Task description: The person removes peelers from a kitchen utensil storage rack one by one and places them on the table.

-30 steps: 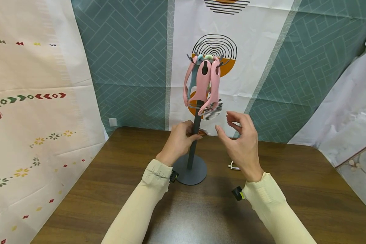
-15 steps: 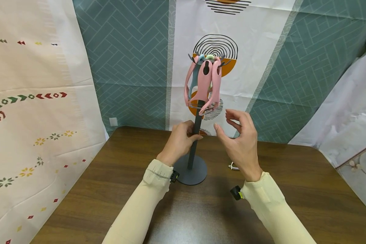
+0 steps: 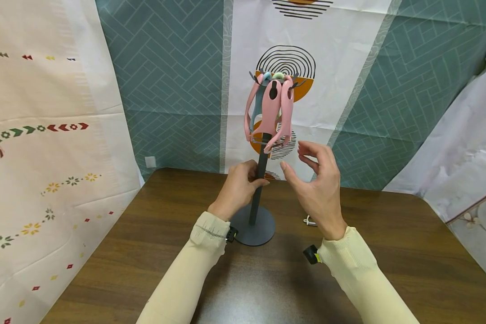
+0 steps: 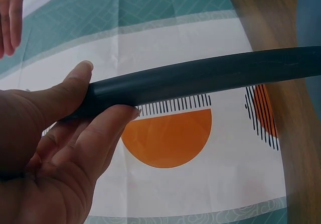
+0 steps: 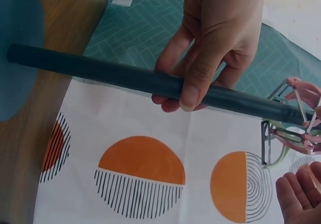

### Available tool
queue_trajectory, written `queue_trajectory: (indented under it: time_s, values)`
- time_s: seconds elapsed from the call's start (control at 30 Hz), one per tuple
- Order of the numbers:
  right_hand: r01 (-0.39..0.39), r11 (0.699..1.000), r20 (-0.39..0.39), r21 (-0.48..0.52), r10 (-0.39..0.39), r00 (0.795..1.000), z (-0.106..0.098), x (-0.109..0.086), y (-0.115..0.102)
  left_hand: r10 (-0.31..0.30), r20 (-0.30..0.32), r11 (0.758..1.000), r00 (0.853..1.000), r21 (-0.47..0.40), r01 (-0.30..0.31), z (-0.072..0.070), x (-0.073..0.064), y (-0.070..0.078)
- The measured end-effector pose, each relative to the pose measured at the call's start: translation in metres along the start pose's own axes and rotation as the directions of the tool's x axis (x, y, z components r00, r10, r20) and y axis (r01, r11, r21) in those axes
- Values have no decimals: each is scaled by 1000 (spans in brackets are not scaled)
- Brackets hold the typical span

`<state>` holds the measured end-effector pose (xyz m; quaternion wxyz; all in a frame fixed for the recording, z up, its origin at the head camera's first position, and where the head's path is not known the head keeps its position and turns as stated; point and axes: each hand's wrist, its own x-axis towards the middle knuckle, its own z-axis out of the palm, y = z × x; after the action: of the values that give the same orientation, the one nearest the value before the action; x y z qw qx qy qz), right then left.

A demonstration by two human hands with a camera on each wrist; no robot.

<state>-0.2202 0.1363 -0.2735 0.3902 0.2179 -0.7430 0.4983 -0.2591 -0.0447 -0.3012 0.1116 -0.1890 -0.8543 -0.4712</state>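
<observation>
Pale sleeves (image 3: 182, 279) reach over the brown bench (image 3: 146, 234); the stand's round base (image 3: 263, 230) rests on it, the dark pole (image 3: 256, 204) rising upright from it; right of the pole, the right hand (image 3: 320, 191) hangs with its fingers curved, thumb and fingertips apart, holding nothing; the left hand (image 3: 238, 184) has thumb and fingers clamped round the pole; above, pink peelers (image 3: 270, 105) hang from the stand's top hooks, beside blue and green ones; behind stands a patterned cloth (image 3: 174, 90).
</observation>
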Motion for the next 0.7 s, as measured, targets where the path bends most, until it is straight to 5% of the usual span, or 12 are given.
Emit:
queue_trajectory:
  time_s: [0.7]
  values:
    - [21,992,-4,121,-21,1000,8,3,-14,-3,-15,1000,1000,19,4,0,0,0]
